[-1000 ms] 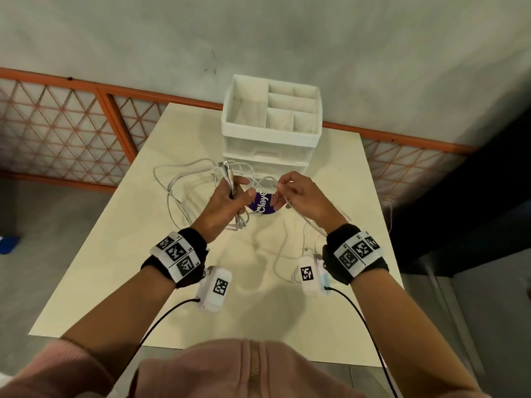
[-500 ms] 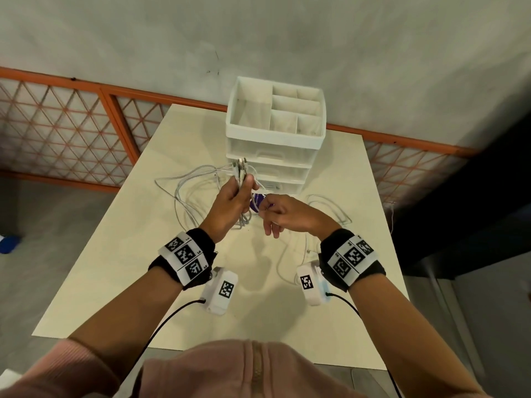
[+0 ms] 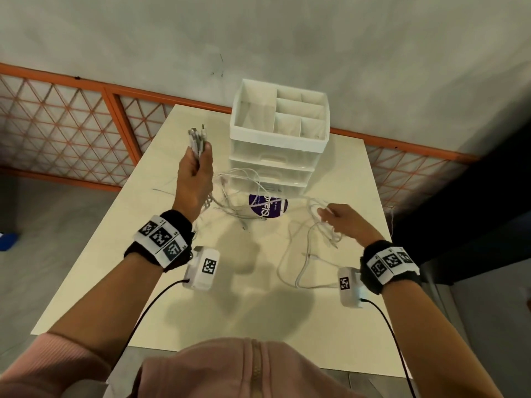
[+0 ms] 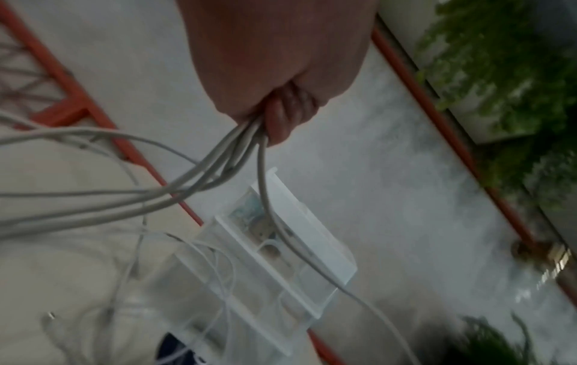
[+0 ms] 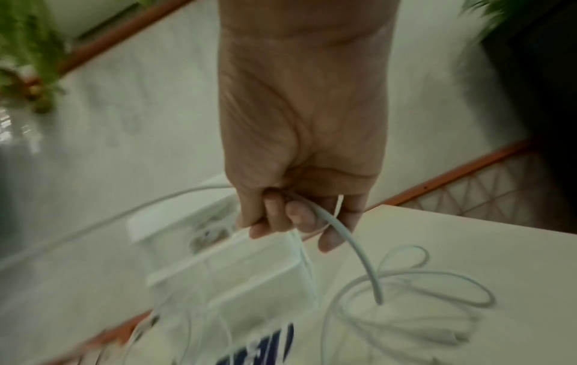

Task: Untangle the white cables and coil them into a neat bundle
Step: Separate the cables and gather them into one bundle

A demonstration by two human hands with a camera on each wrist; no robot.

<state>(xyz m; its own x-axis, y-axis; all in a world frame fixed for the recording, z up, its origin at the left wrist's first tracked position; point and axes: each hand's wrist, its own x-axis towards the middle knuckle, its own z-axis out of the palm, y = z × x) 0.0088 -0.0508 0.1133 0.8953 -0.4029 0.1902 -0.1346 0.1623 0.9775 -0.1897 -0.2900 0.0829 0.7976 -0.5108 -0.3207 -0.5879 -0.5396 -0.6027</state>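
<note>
A bunch of thin white cables [image 3: 198,145] is gripped in the left hand [image 3: 194,179], which is raised above the cream-coloured rectangular table [image 3: 120,254]; the metal plug ends stick up above the curled fingers. In the left wrist view the fingers [image 4: 281,116] are seen wrapped round several strands [image 4: 224,158], which fan out downward toward the table. From this fist the cables trail down into a loose tangle [image 3: 238,196] lying in front of the white plastic drawer organiser [image 3: 278,139] and across a round purple sticker with white lettering [image 3: 267,206].

A strand of the same tangle is pinched by the right hand [image 3: 344,222], held low over the right side of the table; in the right wrist view the cable [image 5: 343,242] is seen passing between the curled fingers [image 5: 296,217] and bending down to loose loops [image 5: 406,279] resting on the tabletop. More loops [image 3: 310,254] lie on the table beneath this hand. The two hands are held well apart, with slack cable between them.
</note>
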